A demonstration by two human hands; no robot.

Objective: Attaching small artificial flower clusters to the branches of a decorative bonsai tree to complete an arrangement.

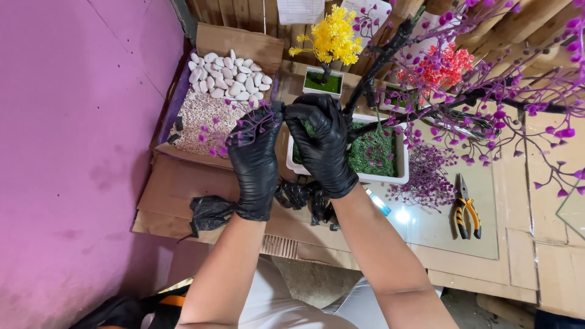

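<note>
Head view: a purple-blossom sprig is pinched between both black-gloved hands, left hand and right hand closed on it, above the white planter. Sprig attachment to the dark trunk seems in hand; careful alignment is called for.

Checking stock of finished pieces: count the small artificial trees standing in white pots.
3. The yellow tree stands at the back; the red tree right of it, its pot mostly hidden; the big purple tree nearest, beside the gloved hands. Others may be hidden.
</note>
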